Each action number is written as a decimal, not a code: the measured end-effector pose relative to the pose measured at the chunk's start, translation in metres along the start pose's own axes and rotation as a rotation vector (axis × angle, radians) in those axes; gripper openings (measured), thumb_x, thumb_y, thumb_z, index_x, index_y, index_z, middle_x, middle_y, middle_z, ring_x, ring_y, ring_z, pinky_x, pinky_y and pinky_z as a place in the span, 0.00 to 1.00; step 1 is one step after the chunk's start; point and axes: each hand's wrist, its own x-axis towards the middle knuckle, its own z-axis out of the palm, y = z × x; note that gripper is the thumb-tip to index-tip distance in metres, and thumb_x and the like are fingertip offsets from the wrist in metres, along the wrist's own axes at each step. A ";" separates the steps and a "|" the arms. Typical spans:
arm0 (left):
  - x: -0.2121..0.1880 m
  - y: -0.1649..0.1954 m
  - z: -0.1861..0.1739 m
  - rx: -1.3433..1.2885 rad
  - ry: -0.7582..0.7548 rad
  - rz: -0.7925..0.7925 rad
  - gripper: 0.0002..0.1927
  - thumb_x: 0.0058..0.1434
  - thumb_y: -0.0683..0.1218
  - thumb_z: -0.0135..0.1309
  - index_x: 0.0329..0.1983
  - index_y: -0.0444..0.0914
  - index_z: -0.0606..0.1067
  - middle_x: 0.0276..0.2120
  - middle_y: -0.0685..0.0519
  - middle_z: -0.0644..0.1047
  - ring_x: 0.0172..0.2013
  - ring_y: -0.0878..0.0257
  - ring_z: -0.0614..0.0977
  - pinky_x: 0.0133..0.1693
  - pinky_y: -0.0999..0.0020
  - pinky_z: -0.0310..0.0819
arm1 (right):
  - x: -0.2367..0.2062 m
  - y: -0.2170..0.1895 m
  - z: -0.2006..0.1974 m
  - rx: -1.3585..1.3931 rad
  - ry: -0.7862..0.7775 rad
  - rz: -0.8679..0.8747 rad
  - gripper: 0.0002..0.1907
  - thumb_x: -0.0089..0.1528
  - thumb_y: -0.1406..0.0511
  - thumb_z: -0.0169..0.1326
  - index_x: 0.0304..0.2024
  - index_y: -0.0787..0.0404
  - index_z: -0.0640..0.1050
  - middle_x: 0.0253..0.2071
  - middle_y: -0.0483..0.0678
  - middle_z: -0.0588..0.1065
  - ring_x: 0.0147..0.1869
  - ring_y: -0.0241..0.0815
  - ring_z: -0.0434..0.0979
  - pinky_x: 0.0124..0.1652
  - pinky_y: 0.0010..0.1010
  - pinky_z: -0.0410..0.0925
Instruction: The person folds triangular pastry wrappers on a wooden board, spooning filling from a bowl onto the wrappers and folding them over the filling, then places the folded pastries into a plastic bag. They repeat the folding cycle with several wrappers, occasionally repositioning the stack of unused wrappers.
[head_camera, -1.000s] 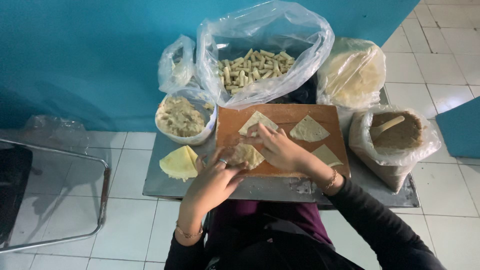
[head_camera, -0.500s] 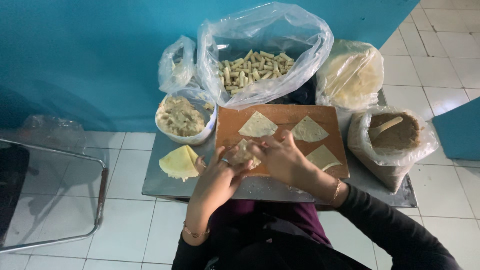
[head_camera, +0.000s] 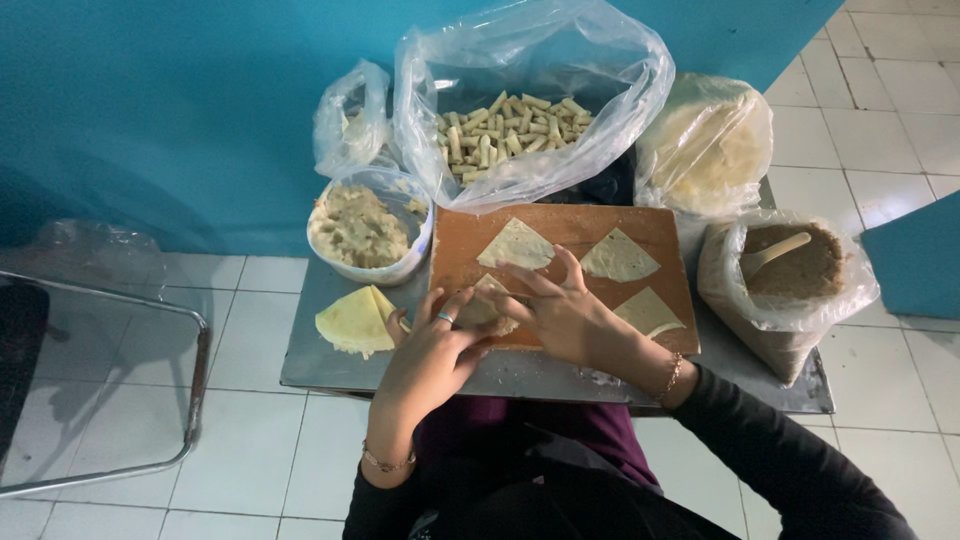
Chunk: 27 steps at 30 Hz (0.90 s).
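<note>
Leftmost, off the tray: metal chair frame (head_camera: 150, 400) on the tiled floor. At the far left corner of the metal tray (head_camera: 320, 365): small clear bag (head_camera: 348, 125), knotted, behind a plastic bowl of pale filling (head_camera: 368, 228). At the near left edge: stack of folded yellow wrappers (head_camera: 355, 320), just beside the left hand (head_camera: 440, 345). Left hand, ring on one finger, curled around the near side of a partly folded wrapper (head_camera: 490, 305), fingertips pinching it; wrapper located at the near left corner of the wooden board (head_camera: 565, 225). Right hand (head_camera: 560, 310) pressing on the same wrapper from the right, fingers spread and flat over it, thumb out of sight; gripping or merely pressing cannot be told. Beyond the board, along the far edge: large open plastic bag of small rolled pieces (head_camera: 510, 125). On the board: three flat triangular wrappers (head_camera: 618, 257), apart from one another. At the far right corner: bagged stack of round sheets (head_camera: 705, 150). At the right edge: bagged container of brown paste (head_camera: 795, 268) with a wooden spoon (head_camera: 772, 255) standing in it.
</note>
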 end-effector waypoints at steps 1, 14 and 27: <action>0.000 0.000 0.000 -0.002 0.003 0.003 0.18 0.57 0.53 0.60 0.52 0.60 0.81 0.67 0.52 0.67 0.66 0.47 0.62 0.58 0.30 0.45 | 0.001 0.001 0.002 -0.022 -0.026 -0.010 0.41 0.58 0.66 0.52 0.73 0.45 0.55 0.75 0.37 0.53 0.79 0.40 0.45 0.63 0.76 0.43; -0.002 -0.001 -0.009 -0.065 -0.070 -0.050 0.21 0.55 0.51 0.61 0.53 0.64 0.82 0.63 0.56 0.71 0.68 0.50 0.61 0.57 0.29 0.41 | 0.010 0.010 0.004 0.071 0.033 0.065 0.38 0.58 0.68 0.50 0.72 0.51 0.59 0.74 0.52 0.55 0.80 0.41 0.44 0.63 0.78 0.35; -0.002 -0.005 -0.006 -0.078 -0.023 -0.006 0.20 0.56 0.51 0.62 0.53 0.63 0.81 0.62 0.51 0.73 0.67 0.45 0.63 0.57 0.34 0.44 | -0.003 0.013 0.003 0.332 0.092 0.097 0.31 0.58 0.71 0.47 0.65 0.55 0.66 0.74 0.47 0.60 0.79 0.44 0.56 0.67 0.73 0.38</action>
